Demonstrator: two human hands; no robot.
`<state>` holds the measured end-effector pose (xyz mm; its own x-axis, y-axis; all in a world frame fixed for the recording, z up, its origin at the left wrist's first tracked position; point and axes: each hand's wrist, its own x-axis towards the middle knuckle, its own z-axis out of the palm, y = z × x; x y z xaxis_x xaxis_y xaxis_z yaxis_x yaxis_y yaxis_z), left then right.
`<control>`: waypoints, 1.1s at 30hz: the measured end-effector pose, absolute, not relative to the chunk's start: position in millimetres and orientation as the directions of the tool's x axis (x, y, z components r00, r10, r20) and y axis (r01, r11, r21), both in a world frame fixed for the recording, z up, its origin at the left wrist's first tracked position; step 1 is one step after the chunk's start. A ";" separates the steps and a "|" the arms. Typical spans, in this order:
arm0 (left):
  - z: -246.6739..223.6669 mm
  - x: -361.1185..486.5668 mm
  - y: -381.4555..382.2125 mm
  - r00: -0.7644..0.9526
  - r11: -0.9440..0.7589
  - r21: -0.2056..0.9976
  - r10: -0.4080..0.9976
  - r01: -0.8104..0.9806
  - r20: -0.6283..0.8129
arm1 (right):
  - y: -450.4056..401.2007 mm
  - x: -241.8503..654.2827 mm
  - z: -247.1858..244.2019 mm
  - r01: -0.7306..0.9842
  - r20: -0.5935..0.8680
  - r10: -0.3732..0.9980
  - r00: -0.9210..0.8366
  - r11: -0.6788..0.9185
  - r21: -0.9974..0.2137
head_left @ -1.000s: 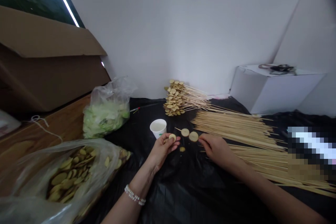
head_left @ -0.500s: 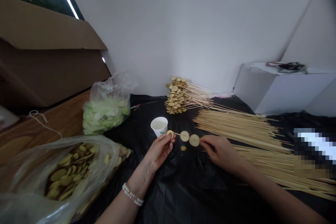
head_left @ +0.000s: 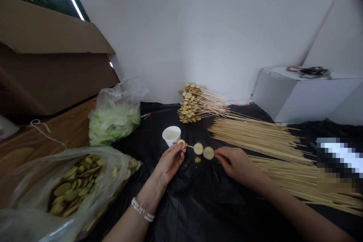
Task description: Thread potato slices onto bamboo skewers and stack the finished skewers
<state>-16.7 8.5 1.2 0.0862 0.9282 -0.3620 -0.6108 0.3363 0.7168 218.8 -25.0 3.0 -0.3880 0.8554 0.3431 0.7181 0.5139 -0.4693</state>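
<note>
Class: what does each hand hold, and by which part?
The left hand pinches a potato slice at its rim with its fingers; the right hand pinches the bamboo skewer's end with its fingers.

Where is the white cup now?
In the head view, the white cup stands on the black plastic just beyond the left hand, left of the skewered slices.

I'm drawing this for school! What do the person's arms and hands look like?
Both arms are bare, with no sleeves showing. The left arm wears a bracelet of white pearl-like beads at the wrist. The right arm shows no bracelet.
</note>
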 end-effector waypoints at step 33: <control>-7.5 -15.7 5.8 0.027 0.232 0.898 0.971 -0.373 -0.239 | -30.1 210.5 -1.1 0.759 0.249 0.866 -0.434 0.500 -0.416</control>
<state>-15.7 5.8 -7.5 0.0268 0.9706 -0.2392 -0.3733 0.2316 0.8983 210.5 -30.1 -1.1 -0.4344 0.8657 0.2487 0.7594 0.5005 -0.4157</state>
